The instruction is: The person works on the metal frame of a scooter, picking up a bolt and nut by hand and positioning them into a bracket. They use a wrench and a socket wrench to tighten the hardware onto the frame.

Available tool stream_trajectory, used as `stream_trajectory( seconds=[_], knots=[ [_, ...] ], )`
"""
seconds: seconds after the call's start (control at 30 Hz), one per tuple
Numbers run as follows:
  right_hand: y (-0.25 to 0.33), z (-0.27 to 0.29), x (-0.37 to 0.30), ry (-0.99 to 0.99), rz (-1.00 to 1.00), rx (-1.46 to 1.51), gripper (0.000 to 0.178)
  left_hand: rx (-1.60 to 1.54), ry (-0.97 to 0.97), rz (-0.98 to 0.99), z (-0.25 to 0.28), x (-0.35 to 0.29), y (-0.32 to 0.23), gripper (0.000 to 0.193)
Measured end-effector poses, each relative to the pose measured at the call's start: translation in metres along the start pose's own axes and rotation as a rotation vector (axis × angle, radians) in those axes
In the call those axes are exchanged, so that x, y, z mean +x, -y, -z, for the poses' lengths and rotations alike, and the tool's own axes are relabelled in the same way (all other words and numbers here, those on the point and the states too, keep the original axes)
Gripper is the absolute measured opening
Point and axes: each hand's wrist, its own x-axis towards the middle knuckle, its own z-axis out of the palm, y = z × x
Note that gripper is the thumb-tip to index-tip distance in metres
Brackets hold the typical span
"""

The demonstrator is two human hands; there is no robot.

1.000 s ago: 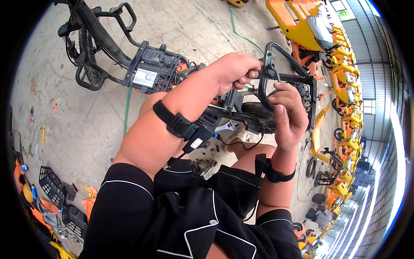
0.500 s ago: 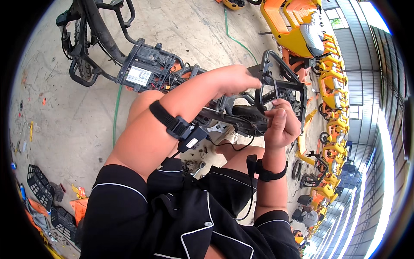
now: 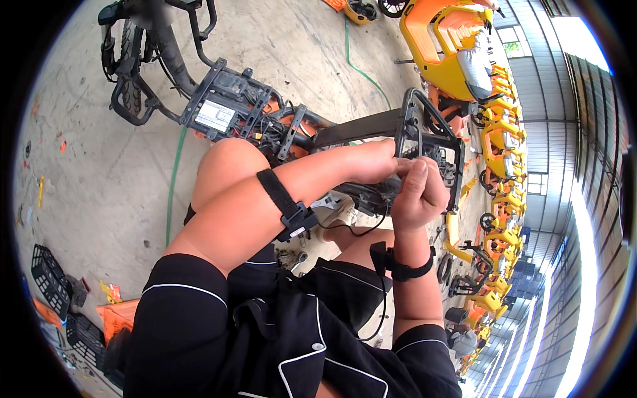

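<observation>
A stripped black electric two-wheeler frame [image 3: 361, 130] stretches across in front of me, with a tubular loop [image 3: 403, 123] at its right end. My right hand [image 3: 423, 191] is closed beside that loop, thumb up, around the lower end of a thin dark rod [image 3: 419, 140] that resembles a hex key. The rod runs upward inside the loop; its far tip cannot be made out. My left hand [image 3: 377, 162] reaches over from the left with its fingers drawn together, almost touching the right fingertips. Whatever its fingers pinch is hidden.
An open-end wrench [image 3: 325, 201] and a ratchet [image 3: 300, 260] lie below the frame near my feet. Wiring and a labelled box [image 3: 215, 116] fill the frame's middle. Yellow scooters [image 3: 501, 142] line the right. Black plastic grilles [image 3: 52, 278] and a green hose [image 3: 176, 179] lie on the floor.
My left hand has come away from the loop's upper left side, down and right to the right hand. The right hand has shifted slightly left and down. The whole view has tilted a little.
</observation>
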Motion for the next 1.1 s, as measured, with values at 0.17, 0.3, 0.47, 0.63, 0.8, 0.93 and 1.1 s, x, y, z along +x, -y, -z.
stream_trajectory(
  seconds=[0.17, 0.3, 0.47, 0.63, 0.8, 0.93, 1.1],
  knots=[
    [0.010, -0.009, 0.002, 0.022, -0.043, 0.027, 0.039, -0.101, 0.008, -0.137, -0.003, -0.002, 0.003, 0.022],
    [0.015, -0.016, 0.000, -0.013, -0.076, 0.045, 0.040, -0.161, 0.065, -0.187, -0.008, -0.002, 0.004, 0.024],
    [0.024, -0.033, 0.008, -0.167, -0.177, 0.037, 0.029, -0.180, 0.117, -0.129, -0.007, -0.001, 0.008, 0.025],
    [0.021, -0.033, 0.018, -0.210, 0.054, 0.004, 0.029, -0.186, 0.171, 0.067, 0.021, -0.001, 0.002, 0.026],
    [0.009, -0.019, 0.006, -0.288, 0.048, 0.200, 0.021, -0.080, 0.143, 0.255, 0.026, 0.011, -0.014, 0.028],
    [0.001, -0.010, 0.002, -0.330, 0.013, 0.293, 0.014, -0.074, 0.040, 0.404, 0.030, 0.024, 0.001, 0.032],
    [-0.006, 0.005, -0.003, -0.172, 0.049, 0.179, 0.002, 0.059, 0.080, 0.407, 0.030, 0.028, -0.006, 0.041]
  ],
)
